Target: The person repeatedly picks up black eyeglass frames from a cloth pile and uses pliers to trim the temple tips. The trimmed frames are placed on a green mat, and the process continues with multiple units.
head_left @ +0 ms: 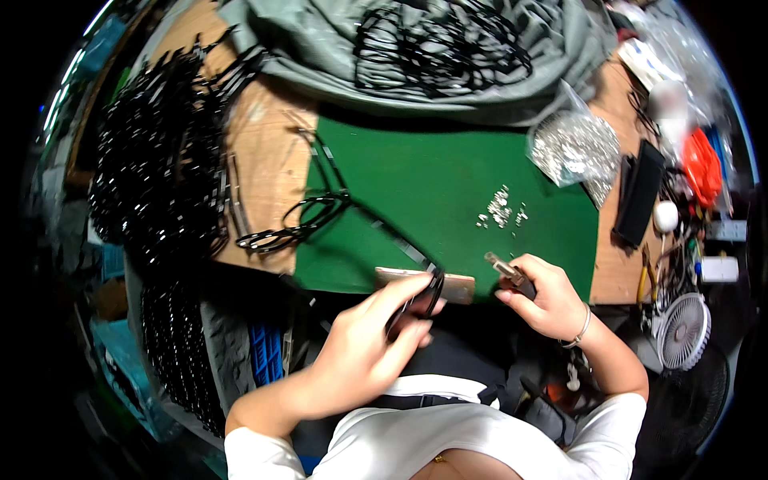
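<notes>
My left hand (364, 340) is closed around a glossy black cord (392, 232) at the near edge of the green mat (400, 184). The cord runs up and left from my fingers to a loose tangle on the mat's left side; some of it is blurred. In my right hand (548, 296) is a small metal-tipped tool (506, 269) that looks like pliers, its jaws pointing up and left and its handles mostly hidden by the palm. Beyond that hand lies a scatter of tiny silvery metal pieces (500, 208). A flat wooden block (460, 289) sits at the mat's front edge, beside my left fingers.
A thick heap of black cords (160, 160) covers the table's left end. More cords (440, 48) lie on a grey cloth (320, 60) at the back. A clear bag of silvery pieces (576, 148) stands back right, near a black case (640, 192) and a small fan (684, 332).
</notes>
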Motion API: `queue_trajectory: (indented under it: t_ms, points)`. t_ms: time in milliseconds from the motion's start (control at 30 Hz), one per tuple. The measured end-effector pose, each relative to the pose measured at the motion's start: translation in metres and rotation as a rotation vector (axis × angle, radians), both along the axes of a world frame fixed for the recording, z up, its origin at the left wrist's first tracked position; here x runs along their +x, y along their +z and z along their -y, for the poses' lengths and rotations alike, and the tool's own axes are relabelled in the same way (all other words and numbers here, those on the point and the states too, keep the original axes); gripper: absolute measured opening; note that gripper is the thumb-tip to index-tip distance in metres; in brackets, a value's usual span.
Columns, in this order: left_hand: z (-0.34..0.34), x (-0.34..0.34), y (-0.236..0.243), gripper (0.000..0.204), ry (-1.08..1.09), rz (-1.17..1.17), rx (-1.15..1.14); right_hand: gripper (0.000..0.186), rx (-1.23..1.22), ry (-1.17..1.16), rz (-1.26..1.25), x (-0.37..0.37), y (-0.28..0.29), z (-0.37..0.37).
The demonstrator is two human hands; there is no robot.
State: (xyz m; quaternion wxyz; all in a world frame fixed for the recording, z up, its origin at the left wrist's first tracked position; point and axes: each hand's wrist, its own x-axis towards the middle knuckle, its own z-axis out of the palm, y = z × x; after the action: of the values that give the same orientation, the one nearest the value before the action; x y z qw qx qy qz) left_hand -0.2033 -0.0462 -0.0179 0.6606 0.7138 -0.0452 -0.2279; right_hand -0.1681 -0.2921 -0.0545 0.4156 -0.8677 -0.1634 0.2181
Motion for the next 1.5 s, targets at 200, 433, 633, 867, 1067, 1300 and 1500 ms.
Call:
queue_trajectory:
  t_ms: [200,433,633,867,1067,1300,1500]
  points:
    - [-0.043,0.046,-0.012,0.033,0.021,0.417,0.417,0.025,0.001,0.028,-0.019,0.002,-0.001,0.0]
    - [-0.073,0.068,-0.039,0.024,-0.027,0.669,1.277,0.025,0.041,-0.031,-0.023,0.01,-0.003,0.001]
    - [-0.075,0.082,-0.019,0.044,-0.194,0.669,1.215,0.025,0.101,-0.085,-0.024,0.005,-0.001,0.015]
    - [0.04,0.188,-0.019,0.023,0.181,1.164,0.894,0.026,0.009,-0.033,0.039,0.0,-0.003,-0.002]
    - [0.052,0.203,-0.05,0.008,0.182,1.056,0.804,0.021,0.064,0.042,0.187,-0.018,-0.002,0.012]
    - [0.035,0.112,0.039,0.016,0.152,0.334,-0.22,0.026,-0.094,0.046,0.315,-0.011,-0.004,0.014]
    - [0.014,0.024,0.04,0.025,0.205,-0.169,-0.522,0.043,-0.515,0.083,0.542,0.005,-0.011,0.009]
